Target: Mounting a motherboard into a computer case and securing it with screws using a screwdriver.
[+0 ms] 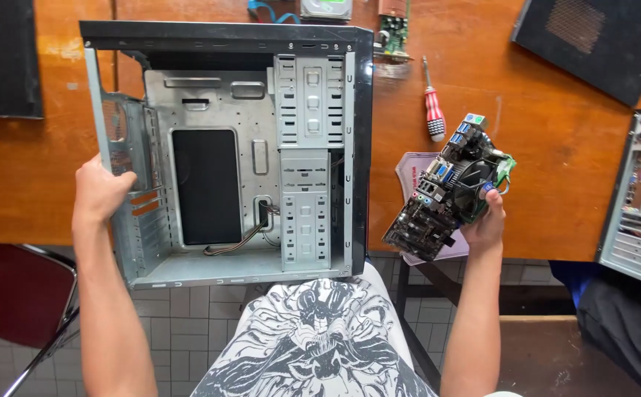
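An open, empty grey metal computer case (pixel 225 154) lies on its side at the edge of a wooden table (pixel 541 140), its bare mounting tray and drive cage facing up. My left hand (pixel 101 192) grips the case's rear panel at the left. My right hand (pixel 486 220) holds a motherboard (pixel 447 190) with a black fan and coloured ports, lifted just right of the case and tilted. Loose cables (pixel 241 237) lie inside the case near its front edge.
A red-handled screwdriver (pixel 433 110) lies on the table behind the motherboard. A pinkish bag (pixel 410 175) sits under the board. Black side panels (pixel 592 40) lie at the back corners. Another case (pixel 640 198) stands at the right. A dark red chair (pixel 11 294) is at the lower left.
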